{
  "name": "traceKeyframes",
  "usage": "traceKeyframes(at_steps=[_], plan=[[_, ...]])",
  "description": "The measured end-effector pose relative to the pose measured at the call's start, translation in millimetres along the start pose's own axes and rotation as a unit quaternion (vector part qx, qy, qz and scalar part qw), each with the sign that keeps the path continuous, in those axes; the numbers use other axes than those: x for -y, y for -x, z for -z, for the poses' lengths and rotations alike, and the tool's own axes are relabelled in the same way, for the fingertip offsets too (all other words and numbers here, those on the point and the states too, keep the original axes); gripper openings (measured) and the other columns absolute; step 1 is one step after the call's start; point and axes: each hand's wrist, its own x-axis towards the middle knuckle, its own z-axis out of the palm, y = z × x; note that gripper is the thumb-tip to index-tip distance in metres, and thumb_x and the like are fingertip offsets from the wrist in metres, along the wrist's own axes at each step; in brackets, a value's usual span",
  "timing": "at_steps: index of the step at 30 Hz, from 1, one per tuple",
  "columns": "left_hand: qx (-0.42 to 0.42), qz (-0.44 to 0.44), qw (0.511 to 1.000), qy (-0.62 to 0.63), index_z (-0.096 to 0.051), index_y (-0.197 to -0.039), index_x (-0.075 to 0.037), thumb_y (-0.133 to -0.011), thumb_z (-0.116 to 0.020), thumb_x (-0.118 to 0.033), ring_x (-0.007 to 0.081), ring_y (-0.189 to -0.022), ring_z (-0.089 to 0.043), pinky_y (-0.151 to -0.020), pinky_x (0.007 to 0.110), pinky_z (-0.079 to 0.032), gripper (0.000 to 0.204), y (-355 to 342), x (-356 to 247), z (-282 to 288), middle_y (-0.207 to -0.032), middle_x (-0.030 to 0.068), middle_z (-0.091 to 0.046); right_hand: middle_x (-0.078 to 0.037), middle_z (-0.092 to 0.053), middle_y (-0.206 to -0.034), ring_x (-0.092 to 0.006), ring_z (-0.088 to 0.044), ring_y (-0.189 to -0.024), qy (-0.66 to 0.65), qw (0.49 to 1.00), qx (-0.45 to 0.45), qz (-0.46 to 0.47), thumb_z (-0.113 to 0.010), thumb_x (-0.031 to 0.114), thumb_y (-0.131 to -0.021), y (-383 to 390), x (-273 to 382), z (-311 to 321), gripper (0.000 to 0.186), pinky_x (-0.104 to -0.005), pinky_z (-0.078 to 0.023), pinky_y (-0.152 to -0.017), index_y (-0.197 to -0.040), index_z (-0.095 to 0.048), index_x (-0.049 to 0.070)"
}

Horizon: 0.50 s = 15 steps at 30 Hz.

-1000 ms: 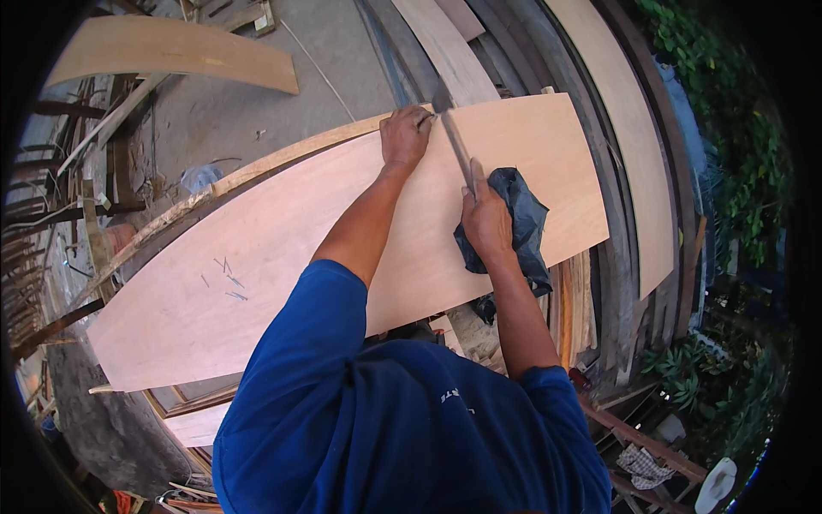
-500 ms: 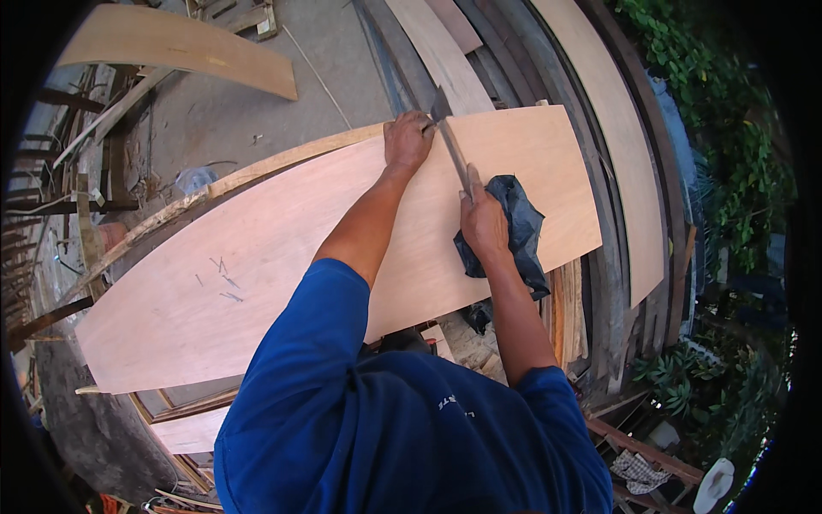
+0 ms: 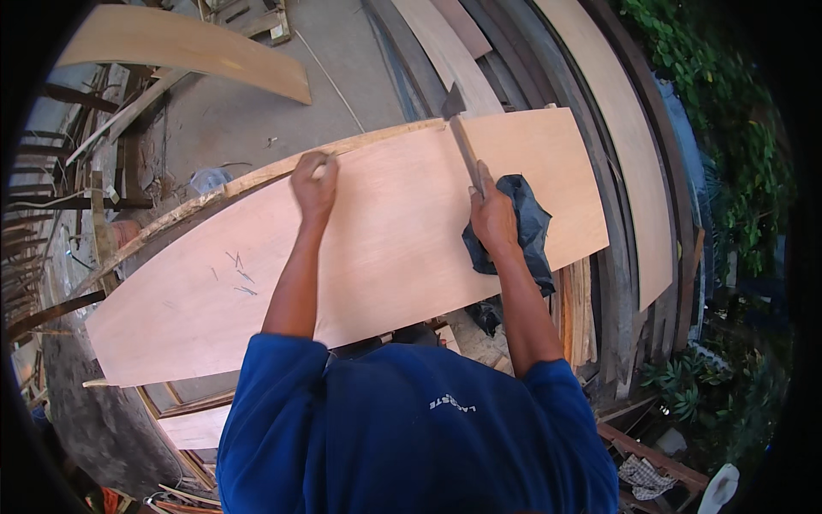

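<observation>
My right hand [image 3: 493, 214] is closed on the wooden handle of a tool [image 3: 464, 144] with a dark, flat head, which points away from me over the plywood's far edge. Under and around that hand lies a crumpled black plastic bag [image 3: 534, 231]. My left hand [image 3: 315, 187] is closed near the far edge, beside a long pale wood strip [image 3: 205, 206]; whatever is between its fingertips, I cannot make out. Both hands are over a long, tapered plywood sheet [image 3: 377, 257]. Several loose nails [image 3: 244, 276] lie on its left part.
Stacked planks [image 3: 578, 103] run along the right, beside green plants [image 3: 719, 146]. A curved plywood offcut [image 3: 205, 56] lies at the upper left over grey ground [image 3: 223, 128], with jumbled timber [image 3: 103, 231] along the left side. A checked cloth [image 3: 642, 475] is at the lower right.
My left hand has moved left and downward along the far edge, away from the tool's head. My right hand still grips the tool and has shifted slightly right.
</observation>
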Motion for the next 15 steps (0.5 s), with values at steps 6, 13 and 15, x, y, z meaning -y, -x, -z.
traceKeyframes(at_steps=[6,13,15], plan=[[0.063,0.076,0.855,-0.509,-0.067,-0.127,-0.004,-0.102,-0.062,-0.032,0.0353,-0.135,-0.052,-0.112,0.055,-0.039,0.038,84.5,28.8,200.9,-0.143,0.0153,-0.06,-0.029,-0.07,-0.106,-0.0478,-0.069,-0.096,-0.036,0.982,-0.163,0.084,-0.061,0.019,-0.101,13.8,7.1,-17.7,0.062,-0.0533,-0.055,-0.083,-0.159,-0.039,0.014],[0.101,0.173,0.867,-0.456,-0.049,-0.151,0.003,-0.109,-0.048,-0.036,0.0413,-0.152,-0.034,-0.121,0.059,-0.027,0.057,165.1,45.1,244.2,-0.162,0.021,-0.041,-0.031,-0.071,-0.107,-0.0494,-0.069,-0.095,-0.06,0.982,-0.167,0.065,-0.061,0.02,-0.102,5.9,10.1,-14.4,0.058,-0.0526,-0.055,-0.084,-0.157,-0.044,0.014],[0.09,0.142,0.879,-0.446,-0.058,-0.141,0.006,-0.107,-0.054,-0.03,0.0422,-0.147,-0.04,-0.12,0.055,-0.033,0.05,167.2,49.5,240.9,-0.158,0.0234,-0.046,-0.03,-0.071,-0.106,-0.049,-0.069,-0.098,-0.098,0.928,-0.335,0.13,-0.062,0.02,-0.102,13.8,6.3,-31.5,0.058,-0.0514,-0.056,-0.085,-0.157,-0.044,0.014]])
